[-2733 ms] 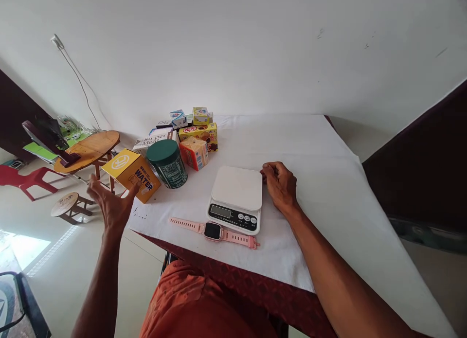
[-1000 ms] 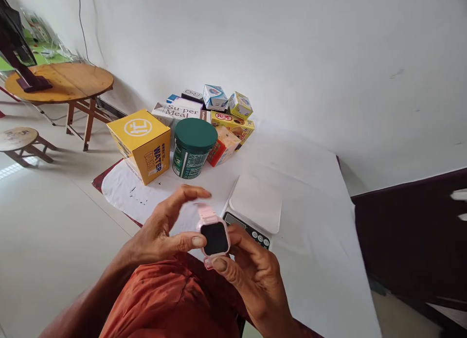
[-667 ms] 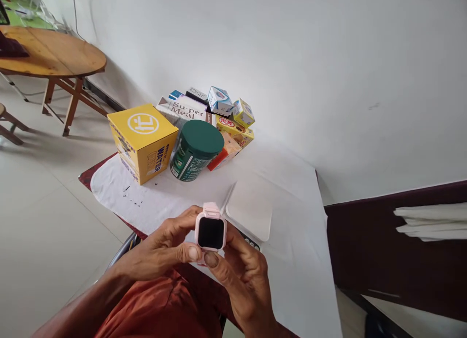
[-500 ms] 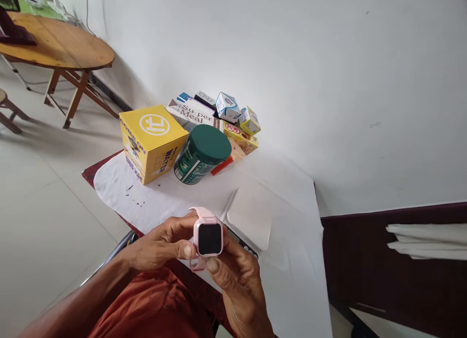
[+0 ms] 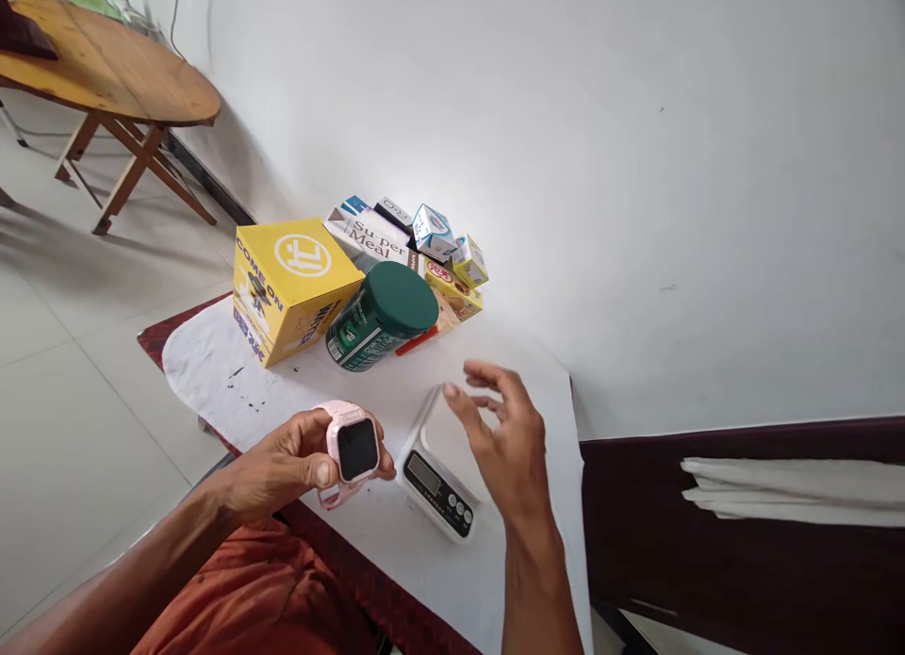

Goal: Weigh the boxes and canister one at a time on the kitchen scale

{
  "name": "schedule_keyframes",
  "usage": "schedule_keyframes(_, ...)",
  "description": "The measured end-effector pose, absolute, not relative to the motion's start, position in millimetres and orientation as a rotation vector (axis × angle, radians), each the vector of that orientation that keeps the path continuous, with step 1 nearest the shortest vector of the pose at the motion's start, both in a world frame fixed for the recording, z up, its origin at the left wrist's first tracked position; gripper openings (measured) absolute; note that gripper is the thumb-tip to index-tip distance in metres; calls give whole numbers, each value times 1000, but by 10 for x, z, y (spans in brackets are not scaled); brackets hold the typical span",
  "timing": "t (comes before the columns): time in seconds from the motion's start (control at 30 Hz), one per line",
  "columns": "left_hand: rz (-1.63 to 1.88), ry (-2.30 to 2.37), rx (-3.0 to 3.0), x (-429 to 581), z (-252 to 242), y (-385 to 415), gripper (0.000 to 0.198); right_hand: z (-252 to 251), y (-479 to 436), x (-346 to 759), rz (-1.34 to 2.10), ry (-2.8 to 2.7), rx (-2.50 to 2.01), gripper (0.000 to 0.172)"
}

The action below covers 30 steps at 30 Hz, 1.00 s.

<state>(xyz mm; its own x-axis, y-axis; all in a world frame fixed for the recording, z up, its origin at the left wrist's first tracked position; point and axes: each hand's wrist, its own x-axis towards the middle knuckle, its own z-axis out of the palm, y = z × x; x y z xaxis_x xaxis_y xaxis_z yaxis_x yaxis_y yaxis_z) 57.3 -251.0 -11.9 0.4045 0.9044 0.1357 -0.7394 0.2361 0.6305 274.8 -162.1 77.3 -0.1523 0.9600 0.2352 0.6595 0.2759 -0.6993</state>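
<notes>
A pink smartwatch (image 5: pixel 357 450) with a dark screen is held in my left hand (image 5: pixel 287 462), its thumb and fingers closed around the case and strap. My right hand (image 5: pixel 503 438) is raised over the right side of a white kitchen scale (image 5: pixel 436 481), fingers apart and holding nothing. The scale's display and buttons face me; my right hand hides part of its weighing plate. Whether the right fingers touch the plate I cannot tell.
Behind the scale stand a dark green tub (image 5: pixel 388 314), a yellow box (image 5: pixel 293 283) and several smaller cartons, among them a white "Su-per Meal" box (image 5: pixel 378 238). A white cloth (image 5: pixel 205 353) covers the table. At upper left is a round wooden table (image 5: pixel 120 66) by the wall.
My right hand has let go of the smartwatch and moved up and right over the scale. My left hand keeps the watch, now further left in view, and the scale's display has come into sight.
</notes>
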Motion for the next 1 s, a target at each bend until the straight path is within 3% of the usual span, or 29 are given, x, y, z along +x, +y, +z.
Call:
schedule_keyframes(0.13,1062,189,608,672,-91,-2571,54,495,-977,2665,463,-1852,-1561,80)
schedule_keyframes(0.2,1037,145,571,721,-58,-2591,53,348,-752,2580,462,-1858,-1558,87)
schedule_keyframes(0.43,1012,125,463,777,-10,-2609,59,209,-521,2363,447,-1730,-1567,62)
schedule_keyframes(0.7,943,163,565,802,-11,-2637,61,389,-1103,2612,555,-1503,-1482,70)
schedule_keyframes(1.0,963,-33,368,1013,47,-2728,50,615,-1820,3262,365,-1427,-1602,68)
